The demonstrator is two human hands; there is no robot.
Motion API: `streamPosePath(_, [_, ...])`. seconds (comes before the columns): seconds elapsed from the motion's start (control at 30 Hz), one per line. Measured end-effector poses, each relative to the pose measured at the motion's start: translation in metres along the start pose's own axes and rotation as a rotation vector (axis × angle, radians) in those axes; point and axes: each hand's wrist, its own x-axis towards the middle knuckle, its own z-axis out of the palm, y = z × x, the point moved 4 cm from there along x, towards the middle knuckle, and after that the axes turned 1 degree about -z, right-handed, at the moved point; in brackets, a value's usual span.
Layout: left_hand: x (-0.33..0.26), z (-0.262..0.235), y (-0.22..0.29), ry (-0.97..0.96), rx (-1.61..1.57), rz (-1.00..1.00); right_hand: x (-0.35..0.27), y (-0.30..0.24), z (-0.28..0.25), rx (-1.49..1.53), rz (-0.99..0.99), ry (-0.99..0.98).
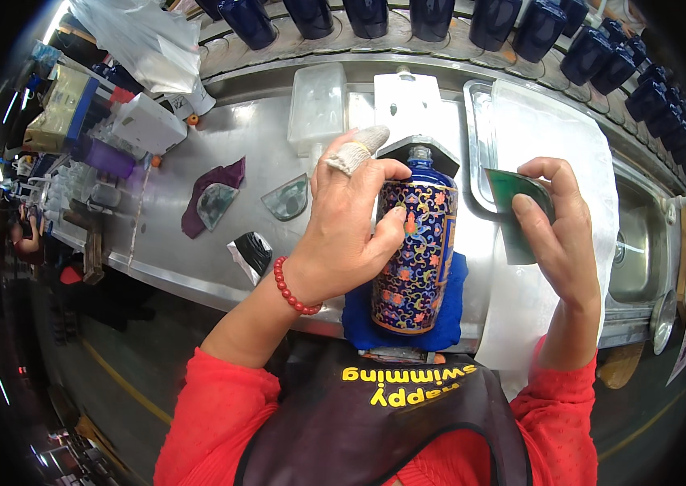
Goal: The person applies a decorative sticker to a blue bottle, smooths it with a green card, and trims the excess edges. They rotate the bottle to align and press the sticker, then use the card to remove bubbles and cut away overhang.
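Two hands were in use, each engaged with a different item. The left hand [343,219] grasped a dark blue cylindrical bottle with a multicoloured floral pattern [412,267] at its upper left: thumb against the patterned wall, index fingertip at the shoulder beside the neck, the gap between them moderately wide. A cream knitted finger sleeve [367,146] covered one raised finger of this hand; whether the remaining fingers touched the bottle could not be told.

The right hand [558,219] held a dark green, glossy, curved-edged sheet [519,243] in a narrow pinch, thumb on the near face and fingers behind, well apart from the bottle.

Bottle position: base toward the person on a bright blue folded cloth [355,312], neck pointing away. Left of it, a grey-green translucent rounded piece [285,200] lay on the silver metal bench [254,146].
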Motion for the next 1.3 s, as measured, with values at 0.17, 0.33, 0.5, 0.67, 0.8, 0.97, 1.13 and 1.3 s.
streamPosePath(0.17, [0.001,-0.002,0.006,-0.013,0.117,0.026,0.002,0.001,0.004,0.029,0.017,-0.021])
streamPosePath(0.33, [0.000,-0.002,0.010,0.021,0.170,0.035,0.004,0.001,0.008,0.028,-0.010,-0.029])
streamPosePath(0.5, [0.003,-0.002,0.006,0.029,0.106,0.014,0.004,0.002,0.008,0.032,-0.009,-0.026])
streamPosePath(0.67, [0.004,-0.002,0.005,0.023,0.096,0.000,0.004,0.003,0.008,0.026,-0.019,-0.036])
streamPosePath(0.8, [0.004,-0.002,0.007,0.012,0.097,0.011,0.004,0.003,0.009,0.035,-0.012,-0.036])
streamPosePath(0.97, [0.005,-0.003,0.007,0.041,0.140,0.009,0.003,0.004,0.009,0.049,0.010,-0.036])
streamPosePath(1.13, [0.003,-0.004,0.010,0.041,0.162,0.031,0.003,0.005,0.009,0.058,0.025,-0.030])
streamPosePath(1.3, [0.004,-0.004,0.006,0.041,0.114,0.021,0.003,0.005,0.011,0.070,0.013,-0.036])
